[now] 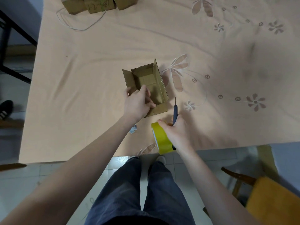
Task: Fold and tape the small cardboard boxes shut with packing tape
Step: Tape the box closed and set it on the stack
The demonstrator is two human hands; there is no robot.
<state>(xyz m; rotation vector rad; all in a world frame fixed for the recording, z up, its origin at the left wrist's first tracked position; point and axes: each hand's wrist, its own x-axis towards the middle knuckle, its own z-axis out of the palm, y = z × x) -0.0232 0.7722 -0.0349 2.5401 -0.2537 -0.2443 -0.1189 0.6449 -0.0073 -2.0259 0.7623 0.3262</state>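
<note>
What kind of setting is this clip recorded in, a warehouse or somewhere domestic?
Probably a home room, not a warehouse: the work surface is covered by a peach flowered cloth, the floor is tiled, and a wooden chair with a yellow cushion stands nearby.

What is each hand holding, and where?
Left hand grips the open box at its near flap. Right hand holds the tape roll and a knife.

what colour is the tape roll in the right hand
Yellow; the tape roll gripped by the right hand shows clearly in the head view.
</note>
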